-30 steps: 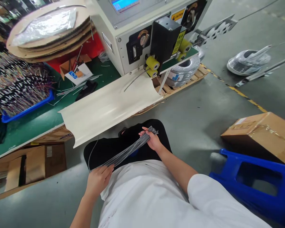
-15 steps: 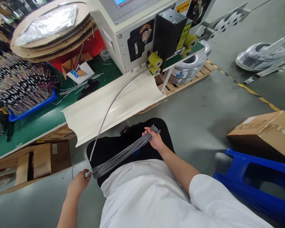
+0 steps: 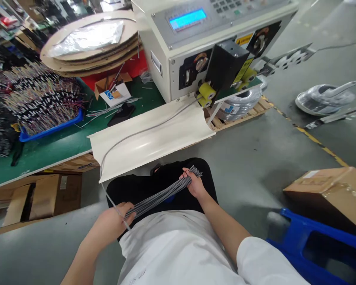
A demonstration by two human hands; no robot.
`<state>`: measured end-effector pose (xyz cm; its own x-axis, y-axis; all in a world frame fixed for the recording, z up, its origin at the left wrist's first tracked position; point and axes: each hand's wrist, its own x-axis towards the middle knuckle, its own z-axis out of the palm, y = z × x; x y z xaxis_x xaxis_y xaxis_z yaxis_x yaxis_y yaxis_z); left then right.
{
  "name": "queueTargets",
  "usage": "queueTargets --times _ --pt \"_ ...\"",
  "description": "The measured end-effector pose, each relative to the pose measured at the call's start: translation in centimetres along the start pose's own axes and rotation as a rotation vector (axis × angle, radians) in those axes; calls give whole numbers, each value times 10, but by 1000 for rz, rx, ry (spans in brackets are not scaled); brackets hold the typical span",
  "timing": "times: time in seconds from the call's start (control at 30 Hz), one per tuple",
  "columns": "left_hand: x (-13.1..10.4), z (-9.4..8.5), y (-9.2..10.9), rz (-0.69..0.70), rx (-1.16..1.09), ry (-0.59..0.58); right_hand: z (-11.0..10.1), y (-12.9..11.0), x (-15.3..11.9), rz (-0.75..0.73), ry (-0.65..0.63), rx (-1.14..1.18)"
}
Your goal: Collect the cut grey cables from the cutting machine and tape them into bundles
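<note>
Grey floor (image 3: pixel 240 158), green bench (image 3: pixel 91 132); bundle of grey cables (image 3: pixel 163 194) lies above the lap (image 3: pixel 123 186), right hand (image 3: pixel 195 186) closed round one end, left hand (image 3: pixel 114 221) grasping the other. Judged best: both grips snug, tips level, no snagging on the single cable (image 3: pixel 142 130), which trails down the cream chute (image 3: pixel 160 138) and across the left hand. On the bench, blue tray (image 3: pixel 52 132) holds many thin wires (image 3: pixel 47 107); open carton (image 3: pixel 121 92), slender tools.
</note>
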<state>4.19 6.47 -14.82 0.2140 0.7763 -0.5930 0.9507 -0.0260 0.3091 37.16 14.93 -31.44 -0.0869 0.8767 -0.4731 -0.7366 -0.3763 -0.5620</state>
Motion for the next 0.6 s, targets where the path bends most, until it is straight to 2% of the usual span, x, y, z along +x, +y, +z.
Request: queueTargets --times 0.1,0.13,0.2,0.23,0.3,0.37,0.4,0.43,0.47,0.53,0.6 --pt "10 -27 39 200 -281 -11 0 1 -1 -10 0 5" --pt "14 -29 46 247 -380 21 -1 1 -2 -16 3 7" --pt "22 -28 52 314 -594 190 -1 1 -3 -24 6 11" --pt "25 -26 51 328 -699 336 -1 1 -4 -26 5 14" --pt "30 -24 42 293 -847 755 -1 0 -5 -22 -4 19" --pt "30 -28 25 159 -857 1216 -1 -1 -5 -16 -11 24" --pt "29 -32 14 57 -824 1408 -1 -1 -4 -14 -13 26" --pt "27 -37 3 -59 -772 1544 -1 -1 -4 -11 -15 26" --pt "25 -42 -6 -171 -706 1614 0 -1 -4 -9 -14 26" --pt "23 -50 -16 -297 -520 1630 1 -1 -4 -8 -15 24" --pt "28 -56 -8 -201 -283 1552 3 -1 -4 -5 -16 21"
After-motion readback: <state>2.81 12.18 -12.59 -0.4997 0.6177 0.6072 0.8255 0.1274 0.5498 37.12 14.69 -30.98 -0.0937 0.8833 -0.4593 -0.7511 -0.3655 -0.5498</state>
